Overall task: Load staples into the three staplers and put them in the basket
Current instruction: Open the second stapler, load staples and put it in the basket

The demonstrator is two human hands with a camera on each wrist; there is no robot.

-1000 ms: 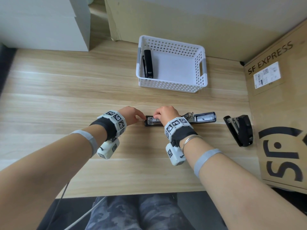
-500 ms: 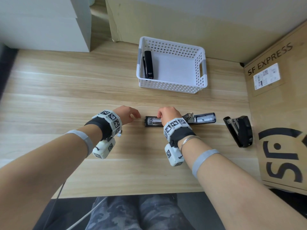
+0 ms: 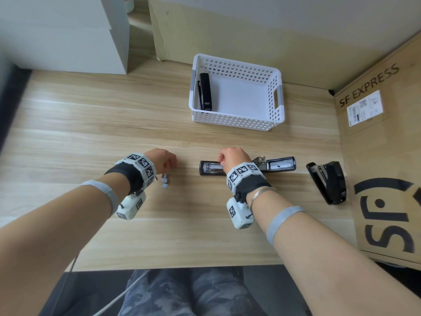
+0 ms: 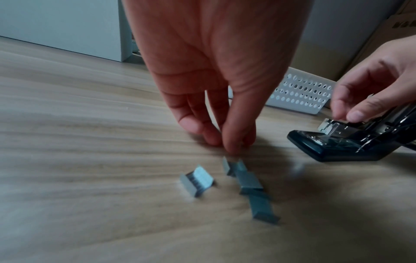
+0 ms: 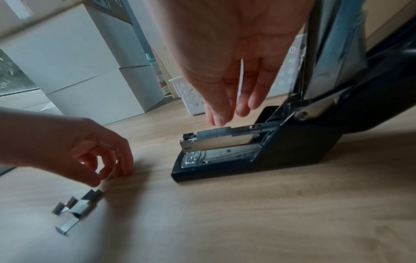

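A black stapler [image 3: 248, 166] lies open on the table with its cover swung back to the right. Its metal magazine [image 5: 216, 140] holds a staple strip. My right hand [image 5: 227, 115] touches the top of that strip with fairly straight fingers. To the left, my left hand [image 4: 225, 142] points bunched fingertips down onto the table beside several loose staple strips [image 4: 247, 179]; a pinch cannot be made out. A second black stapler [image 3: 205, 91] lies in the white basket [image 3: 273, 115]. A third stapler [image 3: 328, 182] lies on the table at the right.
A large cardboard box [image 3: 387, 156] stands along the right edge, close to the third stapler. White boxes [image 3: 68, 30] stand at the back left, and a cardboard panel runs behind the basket. Bare wooden table [image 3: 91, 133] stretches to the left and front.
My left hand has left the open stapler's front end and moved left to the loose staples, which now show. My right hand has stayed on the stapler.
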